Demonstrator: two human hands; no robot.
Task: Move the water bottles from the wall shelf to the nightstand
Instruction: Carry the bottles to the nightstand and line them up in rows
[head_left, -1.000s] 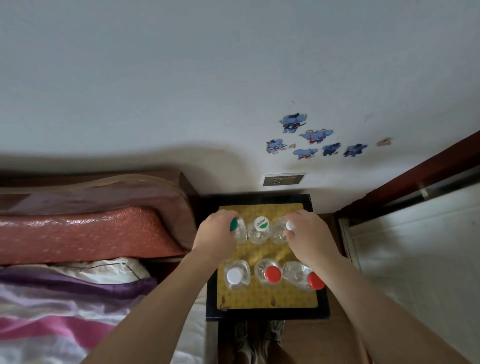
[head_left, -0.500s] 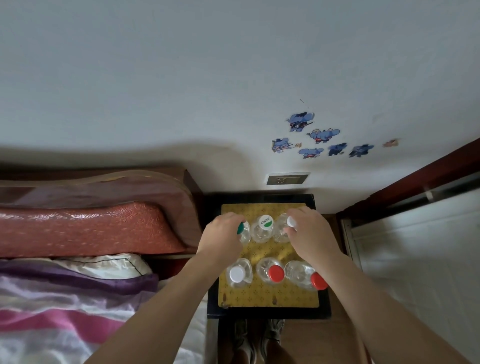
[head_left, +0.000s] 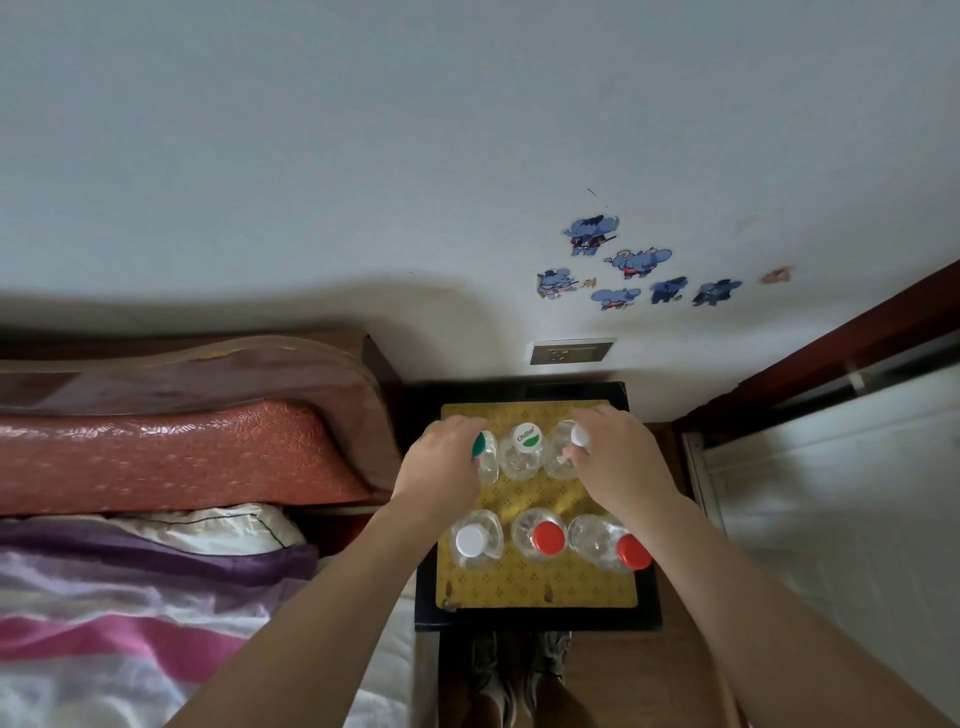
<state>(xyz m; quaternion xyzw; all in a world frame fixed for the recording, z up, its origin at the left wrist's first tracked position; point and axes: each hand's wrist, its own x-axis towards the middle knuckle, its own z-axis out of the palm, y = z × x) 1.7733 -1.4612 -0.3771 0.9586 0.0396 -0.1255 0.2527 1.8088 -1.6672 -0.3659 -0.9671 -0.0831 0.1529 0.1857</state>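
Note:
Several clear water bottles stand in two rows on the nightstand (head_left: 645, 613), which has a yellow patterned mat (head_left: 540, 590) on top. My left hand (head_left: 441, 467) is wrapped around the green-capped bottle (head_left: 483, 452) at the back left. My right hand (head_left: 618, 462) grips the white-capped bottle (head_left: 569, 449) at the back right. Between them stands a bottle with a white and green cap (head_left: 525, 447). The front row holds a white-capped bottle (head_left: 474, 540) and two red-capped bottles (head_left: 545, 538) (head_left: 618, 548). The wall shelf is out of view.
A bed with a red headboard cushion (head_left: 182, 457) and striped bedding (head_left: 130, 613) lies left of the nightstand. A wall socket (head_left: 571, 353) and blue stickers (head_left: 623, 270) are on the wall behind. A dark door frame (head_left: 831, 353) and white door are at right. My feet (head_left: 519, 675) are below.
Both hands stay on the back-row bottles; their position on the nightstand is about the same. The view has shifted slightly.

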